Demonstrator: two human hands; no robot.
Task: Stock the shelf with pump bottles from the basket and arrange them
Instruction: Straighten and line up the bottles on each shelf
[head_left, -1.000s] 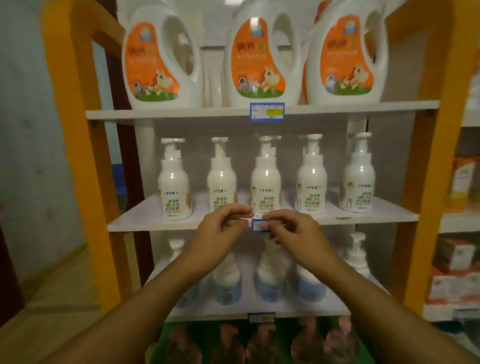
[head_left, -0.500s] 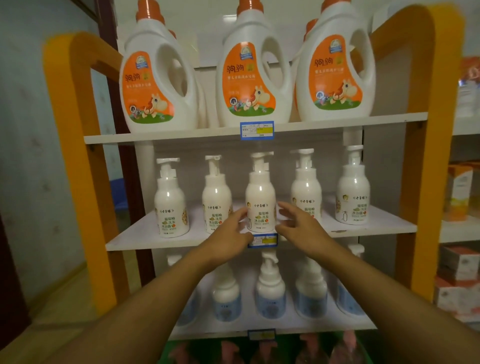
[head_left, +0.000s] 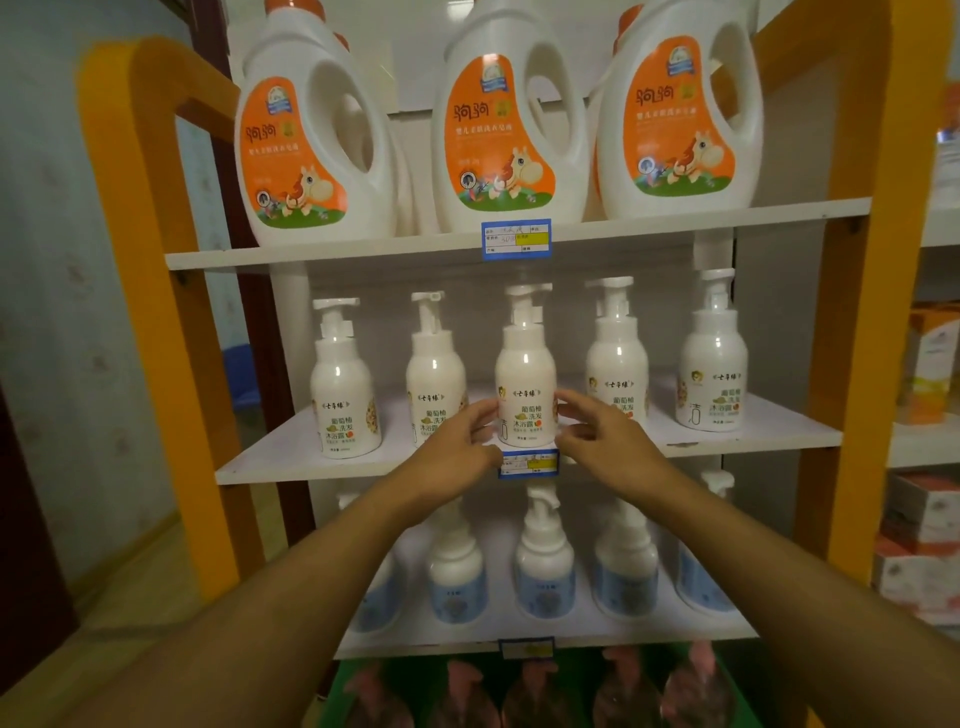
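Nearest, both forearms reach up to the middle white shelf board (head_left: 291, 457). The left hand (head_left: 457, 441) and right hand (head_left: 597, 434) cup the centre white plastic pump bottle with a green-and-orange label (head_left: 524, 384) from either side. The fingers are curved onto its lower body, with the thumbs near the blue-and-yellow price tag (head_left: 529, 464) on the front edge. The bottle stands upright at the middle of the front edge, directly between the two palms.

Risk, as judged: the bottle sits close to the front edge, and a turn or pull toward the person could tip it off. An elbow or wrist could also knock the blue-labelled pump bottles (head_left: 545, 566) on the shelf below.

Four matching bottles flank it, two to each side toward the left and right ends. Behind and above, three large white jugs with orange labels (head_left: 498, 135) occupy the top shelf.
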